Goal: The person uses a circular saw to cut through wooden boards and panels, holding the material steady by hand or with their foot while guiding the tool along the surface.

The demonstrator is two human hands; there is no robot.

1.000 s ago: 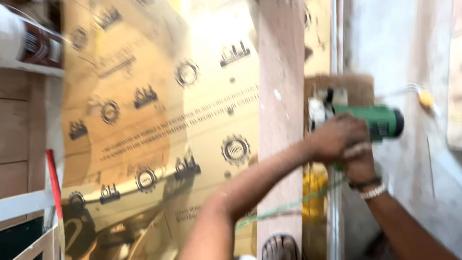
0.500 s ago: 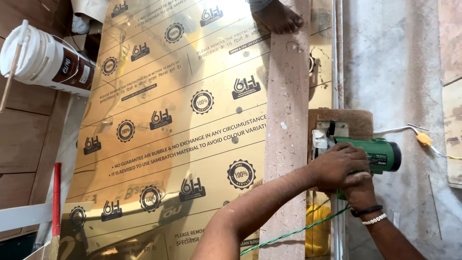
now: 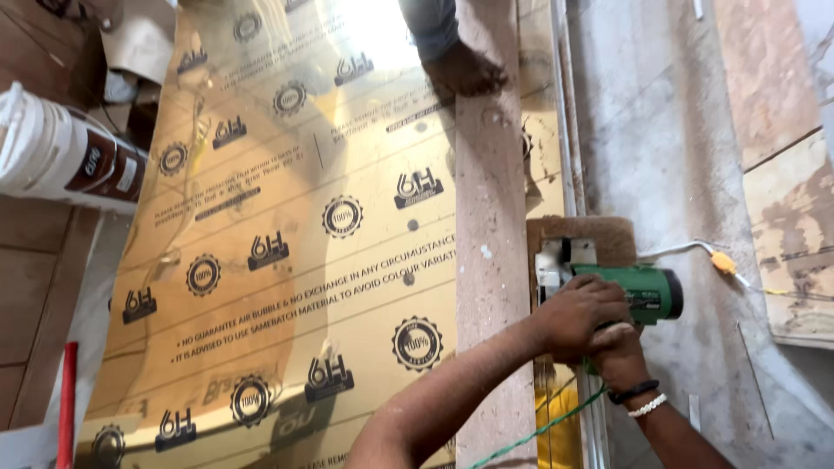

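Both of my hands are on the green power saw (image 3: 638, 291), which stands on the right side of the view, just beside the long wooden board (image 3: 491, 287). My left hand (image 3: 580, 314) lies over the top of the handle with the fingers bent and closed around it. My right hand (image 3: 618, 352) is under and behind the left one, and most of it is hidden, so I cannot tell exactly how its fingers are placed, but it seems to grip the same handle. On the right wrist I see a black band and a white bead bracelet (image 3: 647, 406).

The saw has a brown flat base plate (image 3: 578, 236) that rests on the narrow strip of sheet to the right of the board. A white cable with a yellow connector (image 3: 723, 262) goes from the saw body over the grey floor (image 3: 660, 130). A thin green cord (image 3: 556, 426) runs below my arms.

The wooden board lies from top to bottom across the big golden mirror sheet (image 3: 287, 260), which is covered by a film with black round marks. At the top, a bare foot of another person (image 3: 466, 71) presses on the board. A white bucket (image 3: 65, 156) lies on its side at the left edge, and a red stick (image 3: 67, 404) is at the lower left corner.
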